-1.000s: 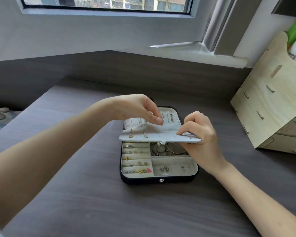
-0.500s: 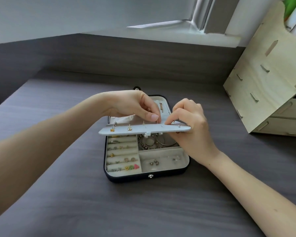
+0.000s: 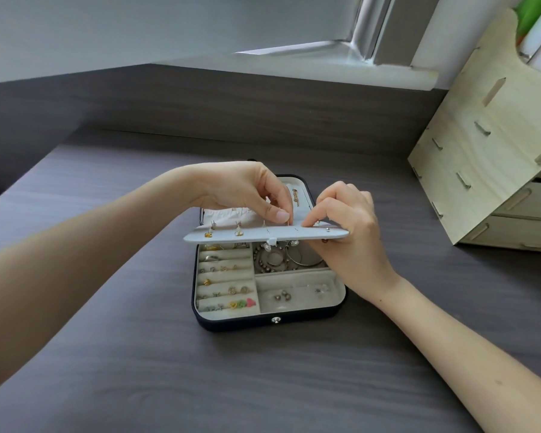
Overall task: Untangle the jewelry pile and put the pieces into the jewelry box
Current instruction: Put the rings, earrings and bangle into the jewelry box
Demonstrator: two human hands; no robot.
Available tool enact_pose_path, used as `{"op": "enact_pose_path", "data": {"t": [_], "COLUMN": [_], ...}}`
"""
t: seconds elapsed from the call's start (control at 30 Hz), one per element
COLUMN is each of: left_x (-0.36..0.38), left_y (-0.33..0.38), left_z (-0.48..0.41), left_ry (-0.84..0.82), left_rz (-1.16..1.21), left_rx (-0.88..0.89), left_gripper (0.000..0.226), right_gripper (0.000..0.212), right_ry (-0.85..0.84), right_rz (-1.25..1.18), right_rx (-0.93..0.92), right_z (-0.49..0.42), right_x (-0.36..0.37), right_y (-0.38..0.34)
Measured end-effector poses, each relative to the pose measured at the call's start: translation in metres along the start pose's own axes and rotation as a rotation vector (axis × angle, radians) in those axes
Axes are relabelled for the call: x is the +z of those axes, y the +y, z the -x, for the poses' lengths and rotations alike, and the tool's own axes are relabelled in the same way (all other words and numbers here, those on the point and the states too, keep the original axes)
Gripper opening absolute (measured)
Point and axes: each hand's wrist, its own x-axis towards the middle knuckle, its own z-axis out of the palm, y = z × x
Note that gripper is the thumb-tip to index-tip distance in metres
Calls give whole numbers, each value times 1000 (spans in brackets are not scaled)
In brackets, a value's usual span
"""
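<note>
Earring panel [image 3: 263, 238] lies crosswise — my left hand [image 3: 241, 189] pinches an earring wire [image 3: 290, 220] at its middle, right hand [image 3: 352, 235] grips its right end.

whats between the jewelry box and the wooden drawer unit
In the head view, just bare grey tabletop lies between the jewelry box and the wooden drawer unit; the right hand, gripping the earring panel, hangs over the box's right side.

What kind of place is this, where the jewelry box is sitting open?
Likely a bedroom or home study corner: a dark wood-grain desk runs under a window sill, a pale wooden drawer organizer stands at its right, and a small jewelry box lies open on it.
</note>
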Motion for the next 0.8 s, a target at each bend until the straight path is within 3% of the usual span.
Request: {"op": "enact_pose_path", "data": {"t": [0.47, 0.8], "left_x": [1, 2], "left_y": [11, 33], "left_z": [5, 0], "left_ry": [65, 67], "left_rz": [-170, -605], "left_rx": [37, 102], "left_gripper": [5, 22], "right_gripper": [21, 16], "right_ry": [10, 23], "right_rz": [-8, 20], "right_rx": [12, 6], "right_z": [0, 2], "right_x": [1, 3], "right_y": [-1, 1]}}
